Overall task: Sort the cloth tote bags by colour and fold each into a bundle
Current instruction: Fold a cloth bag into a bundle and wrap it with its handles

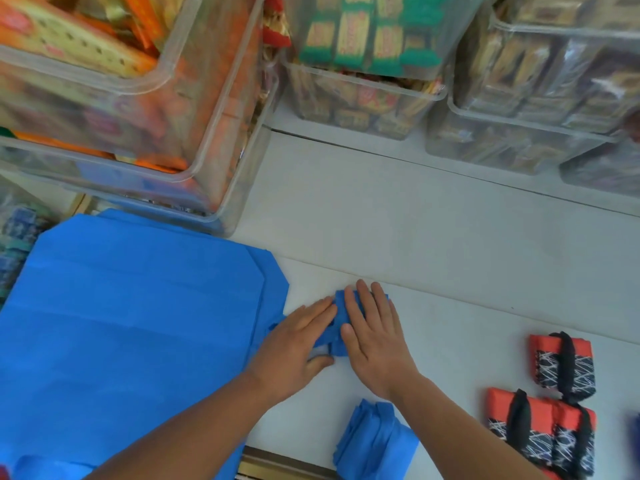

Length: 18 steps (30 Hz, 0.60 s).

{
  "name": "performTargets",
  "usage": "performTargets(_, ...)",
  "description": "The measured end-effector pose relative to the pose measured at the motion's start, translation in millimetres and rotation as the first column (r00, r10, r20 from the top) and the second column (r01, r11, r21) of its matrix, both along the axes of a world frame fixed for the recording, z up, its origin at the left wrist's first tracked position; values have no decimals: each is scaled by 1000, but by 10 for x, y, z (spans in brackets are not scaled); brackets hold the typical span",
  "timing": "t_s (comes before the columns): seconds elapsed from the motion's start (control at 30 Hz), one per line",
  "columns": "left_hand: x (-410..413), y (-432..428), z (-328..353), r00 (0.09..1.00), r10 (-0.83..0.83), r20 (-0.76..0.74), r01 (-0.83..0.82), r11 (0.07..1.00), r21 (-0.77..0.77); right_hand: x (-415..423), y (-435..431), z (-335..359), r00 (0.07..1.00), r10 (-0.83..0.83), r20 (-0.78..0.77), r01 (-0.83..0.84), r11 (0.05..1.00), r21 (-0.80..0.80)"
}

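Left hand and right hand press the blue bag, fingers straight: mid-fold; next, probably tuck it tight.

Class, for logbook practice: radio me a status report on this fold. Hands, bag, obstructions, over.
Both flat: left hand and right hand pressing blue bundle. Bundle on white table. Stack of flat blue bags close on left, not blocking.

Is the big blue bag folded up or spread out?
Spread out: the big blue tote bag lies flat and wide, unlike the small blue bundle.
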<state>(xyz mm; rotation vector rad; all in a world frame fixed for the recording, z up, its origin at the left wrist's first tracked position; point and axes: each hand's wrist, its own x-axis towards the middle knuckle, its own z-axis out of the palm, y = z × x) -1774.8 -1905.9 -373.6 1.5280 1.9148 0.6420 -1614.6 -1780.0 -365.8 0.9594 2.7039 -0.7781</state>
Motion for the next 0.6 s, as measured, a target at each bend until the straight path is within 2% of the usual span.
performTargets(0.07,-36,-113,-66,996,28,-80,-22,996,81,-2,-42,-61,1000,-5,-9,6,996,87)
performTargets(0.13,-34,-56,-46,987,27,-156,-4,989,146,-9,-49,-86,1000,-2,11,1,994,108)
performTargets(0.23,-59,91,24,979,-21,-202,47,991,125,-18,-29,-68,998,27,65,-33,994,104)
performTargets(0.3,-135,82,96,996,-31,-78,37,996,78,-35,3,-28,992,39,119,-47,997,67)
performTargets(0.4,-314,-42,413,975,69,213,-61,997,-41,-56,16,38,985,46,168,-49,999,14)
performTargets(0.47,-448,-93,681,893,189,408,-144,980,-139,-61,18,61,984,28,173,-28,1000,-3)
performTargets(0.53,-583,-80,876,742,328,585,-236,944,-231,-66,16,81,986,15,164,-13,1000,-17)
performTargets(0.6,-673,-34,943,632,418,653,-320,908,-271,-71,-9,87,989,7,145,-6,1000,-12)
